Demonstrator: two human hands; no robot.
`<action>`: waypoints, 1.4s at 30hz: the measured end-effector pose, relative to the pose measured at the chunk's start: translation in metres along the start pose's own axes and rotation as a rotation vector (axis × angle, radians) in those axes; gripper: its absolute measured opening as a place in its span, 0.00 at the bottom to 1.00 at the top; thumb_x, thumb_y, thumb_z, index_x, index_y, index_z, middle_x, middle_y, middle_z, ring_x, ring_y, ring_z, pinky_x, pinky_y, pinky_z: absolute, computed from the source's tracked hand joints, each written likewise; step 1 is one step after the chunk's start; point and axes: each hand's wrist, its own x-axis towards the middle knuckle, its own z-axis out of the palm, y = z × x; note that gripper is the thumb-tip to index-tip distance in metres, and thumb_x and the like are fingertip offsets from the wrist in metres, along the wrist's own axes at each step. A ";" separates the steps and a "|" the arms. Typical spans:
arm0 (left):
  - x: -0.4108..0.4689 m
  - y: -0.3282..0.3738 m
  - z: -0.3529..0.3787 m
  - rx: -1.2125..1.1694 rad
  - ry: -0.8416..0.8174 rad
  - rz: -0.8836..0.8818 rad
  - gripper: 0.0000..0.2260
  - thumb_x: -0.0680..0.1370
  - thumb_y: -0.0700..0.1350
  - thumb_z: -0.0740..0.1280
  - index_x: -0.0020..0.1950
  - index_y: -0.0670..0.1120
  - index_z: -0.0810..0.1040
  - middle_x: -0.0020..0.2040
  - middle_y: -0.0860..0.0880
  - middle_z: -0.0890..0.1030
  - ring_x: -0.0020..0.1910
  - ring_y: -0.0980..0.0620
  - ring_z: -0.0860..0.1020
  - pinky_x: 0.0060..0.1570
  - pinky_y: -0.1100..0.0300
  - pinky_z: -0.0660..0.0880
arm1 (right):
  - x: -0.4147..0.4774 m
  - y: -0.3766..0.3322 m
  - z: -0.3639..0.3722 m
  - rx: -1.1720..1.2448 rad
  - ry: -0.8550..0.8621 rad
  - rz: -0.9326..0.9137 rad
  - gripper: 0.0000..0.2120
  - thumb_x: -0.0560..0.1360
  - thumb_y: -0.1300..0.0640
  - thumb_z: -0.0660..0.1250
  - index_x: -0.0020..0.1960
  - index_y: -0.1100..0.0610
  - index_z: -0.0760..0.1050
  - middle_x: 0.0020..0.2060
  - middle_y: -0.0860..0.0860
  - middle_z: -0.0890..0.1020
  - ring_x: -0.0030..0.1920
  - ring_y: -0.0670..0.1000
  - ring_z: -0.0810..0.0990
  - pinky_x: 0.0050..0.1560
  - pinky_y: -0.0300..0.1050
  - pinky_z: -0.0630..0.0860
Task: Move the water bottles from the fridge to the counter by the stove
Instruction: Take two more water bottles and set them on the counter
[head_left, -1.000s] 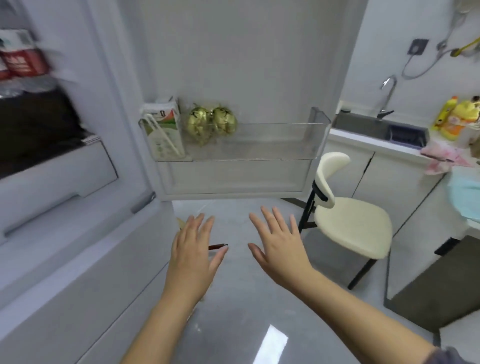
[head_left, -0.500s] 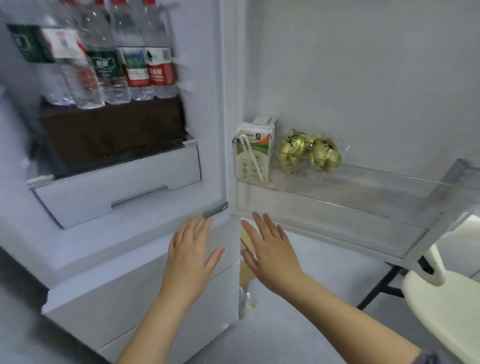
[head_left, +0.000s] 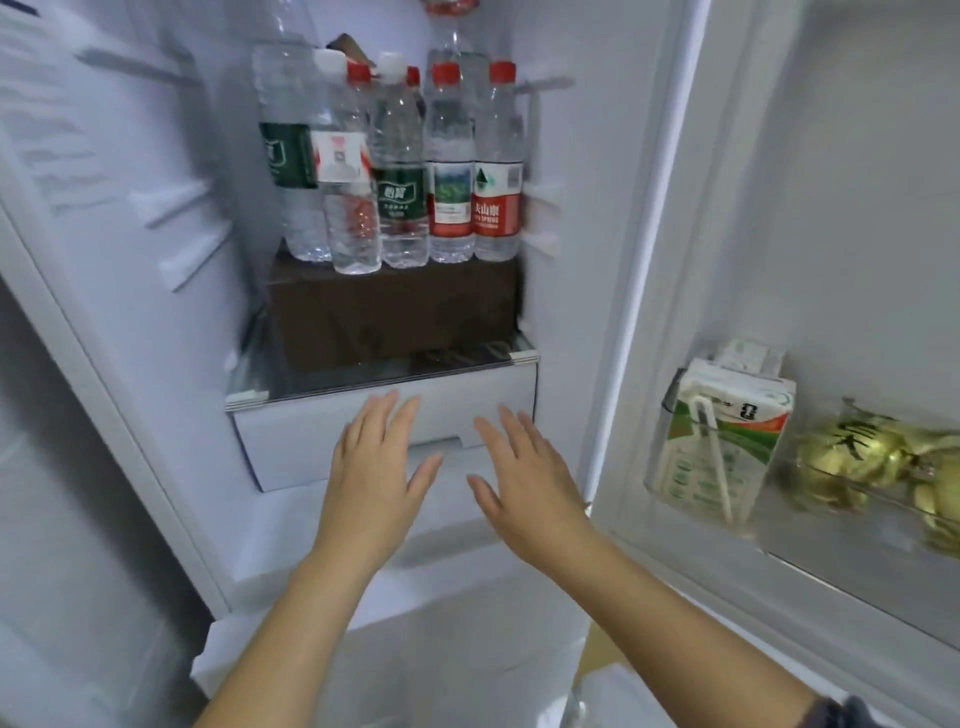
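Observation:
Several clear water bottles (head_left: 400, 171) with red or white caps stand upright inside the open fridge (head_left: 171, 218), packed together on a dark brown box (head_left: 395, 312). Some carry red labels, some green. My left hand (head_left: 376, 480) and my right hand (head_left: 524, 483) hover side by side with spread, straight fingers in front of the white drawer (head_left: 311, 441), well below the bottles. Neither hand holds or touches anything.
The fridge door (head_left: 831, 260) stands open on the right. Its clear shelf (head_left: 841, 525) holds a white and green drink carton (head_left: 717, 441) with a straw and gold-wrapped round items (head_left: 872, 457). A glass shelf edge (head_left: 384, 379) runs under the brown box.
The view has swung left from the door shelf to the fridge interior, so the bottles now sit straight ahead. Both hands stayed open and rose towards the drawer front.

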 end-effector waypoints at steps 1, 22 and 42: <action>0.016 -0.008 -0.002 -0.003 0.021 0.010 0.27 0.79 0.54 0.64 0.75 0.47 0.65 0.76 0.46 0.63 0.77 0.45 0.58 0.72 0.46 0.61 | 0.019 -0.004 0.000 0.006 0.024 -0.003 0.30 0.83 0.44 0.53 0.80 0.48 0.44 0.80 0.50 0.43 0.79 0.53 0.42 0.78 0.53 0.51; 0.251 -0.048 -0.062 -0.269 0.455 -0.151 0.37 0.74 0.52 0.72 0.76 0.45 0.56 0.70 0.44 0.67 0.66 0.45 0.70 0.56 0.51 0.73 | 0.293 -0.079 -0.131 0.297 0.655 -0.042 0.30 0.80 0.49 0.64 0.77 0.55 0.56 0.74 0.51 0.66 0.70 0.51 0.68 0.61 0.44 0.72; 0.252 -0.074 -0.068 -0.399 0.363 -0.261 0.32 0.72 0.56 0.73 0.69 0.46 0.62 0.63 0.45 0.73 0.59 0.45 0.74 0.50 0.50 0.74 | 0.319 -0.111 -0.165 0.142 0.666 0.002 0.28 0.79 0.38 0.58 0.71 0.57 0.69 0.56 0.52 0.80 0.52 0.51 0.79 0.47 0.47 0.77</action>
